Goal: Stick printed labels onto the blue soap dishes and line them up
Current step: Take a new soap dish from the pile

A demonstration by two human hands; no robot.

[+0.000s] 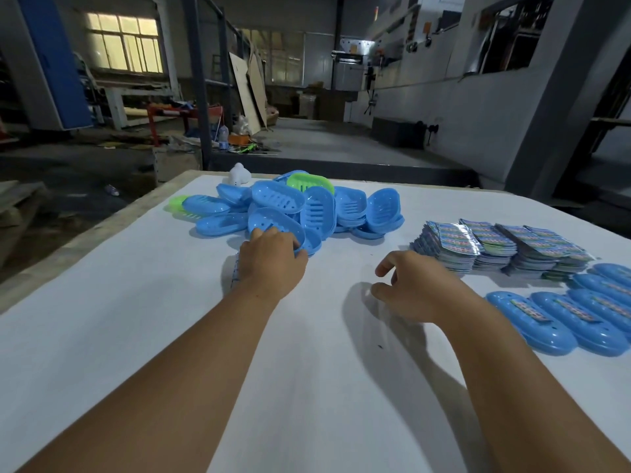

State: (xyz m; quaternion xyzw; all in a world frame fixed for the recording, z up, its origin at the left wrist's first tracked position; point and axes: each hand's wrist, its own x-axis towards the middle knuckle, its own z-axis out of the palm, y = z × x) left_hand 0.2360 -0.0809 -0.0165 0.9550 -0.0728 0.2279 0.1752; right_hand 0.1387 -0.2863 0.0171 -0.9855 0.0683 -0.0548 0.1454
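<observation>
Head view: left hand [269, 257] gripping blue soap dish [273, 221]; right hand [415, 283] loosely curled, empty.

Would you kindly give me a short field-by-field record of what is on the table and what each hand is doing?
surface: white table
unlabelled stock: pile of blue soap dishes, a few green ones mixed in, far centre
labels: stacks of printed labels, right
finished: row of labelled dishes, right edge, lying side by side
left hand: grips the nearest dish of the pile
right hand: over the table, fingers loosely curled, holding nothing
</observation>
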